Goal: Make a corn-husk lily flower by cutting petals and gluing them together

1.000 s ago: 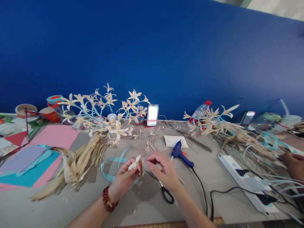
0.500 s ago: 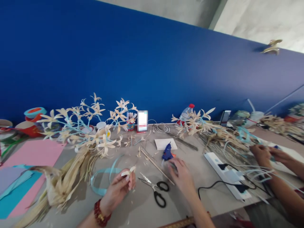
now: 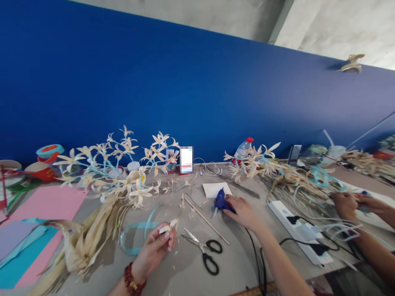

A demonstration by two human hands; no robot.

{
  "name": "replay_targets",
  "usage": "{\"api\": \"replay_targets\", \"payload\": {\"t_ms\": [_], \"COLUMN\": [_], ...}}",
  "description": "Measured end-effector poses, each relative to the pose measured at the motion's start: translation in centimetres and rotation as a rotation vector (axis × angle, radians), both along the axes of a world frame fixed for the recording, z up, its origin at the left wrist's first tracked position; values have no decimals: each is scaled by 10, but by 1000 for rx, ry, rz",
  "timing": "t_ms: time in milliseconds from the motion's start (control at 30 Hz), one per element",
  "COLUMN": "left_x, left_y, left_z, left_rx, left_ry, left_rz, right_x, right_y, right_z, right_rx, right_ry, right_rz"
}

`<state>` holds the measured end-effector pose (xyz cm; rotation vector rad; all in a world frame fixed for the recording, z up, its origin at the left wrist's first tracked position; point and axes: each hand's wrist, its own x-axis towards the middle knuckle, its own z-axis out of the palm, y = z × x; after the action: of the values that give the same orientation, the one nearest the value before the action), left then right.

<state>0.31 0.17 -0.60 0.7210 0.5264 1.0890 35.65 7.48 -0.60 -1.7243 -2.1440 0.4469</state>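
Note:
My left hand [image 3: 159, 243], with a red bead bracelet at the wrist, pinches a small cream husk flower [image 3: 169, 227] between thumb and fingers. To its right, my right hand [image 3: 242, 210] is closed on the handle of a blue glue gun [image 3: 220, 200], whose nozzle end lies by a white card [image 3: 212, 189]. Black-handled scissors [image 3: 203, 247] lie partly open on the table between my hands. A thin stick [image 3: 208, 220] rests just beyond them. Left of my left hand is a loop of light blue tape [image 3: 131, 238].
Husk flowers on blue stems [image 3: 114, 164] stand at the back left, above dried husks [image 3: 80, 246]. Pink paper [image 3: 52, 201] lies far left. A white power strip [image 3: 299, 232] with cables is at right, near another person's hands [image 3: 348, 203]. A lit phone [image 3: 186, 159] stands behind.
My right hand has moved forward and right onto the glue gun and closed on it. My left hand still holds the flower. The view has shifted slightly.

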Motion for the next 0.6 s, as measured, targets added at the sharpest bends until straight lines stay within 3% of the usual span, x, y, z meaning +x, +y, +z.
{"api": "replay_targets", "payload": {"t_ms": [67,233,333,500,600], "left_x": [1,2,2,1,1], "left_y": [-1,-1,2,5,5], "left_z": [1,0,-1,-3,-2], "left_rx": [5,-52,-111,-138,-148], "left_ry": [-16,-98,-155,-213,-223], "left_rz": [-12,-22,-20,-37,-37], "right_x": [7,10,0,-23,-37], "right_y": [0,-5,-10,-25,-40], "right_z": [5,7,7,19,31], "right_rx": [-6,-80,-104,31,136], "right_ry": [74,661,850,1205,1222], "right_rz": [-7,-145,-172,-429,-484]}}
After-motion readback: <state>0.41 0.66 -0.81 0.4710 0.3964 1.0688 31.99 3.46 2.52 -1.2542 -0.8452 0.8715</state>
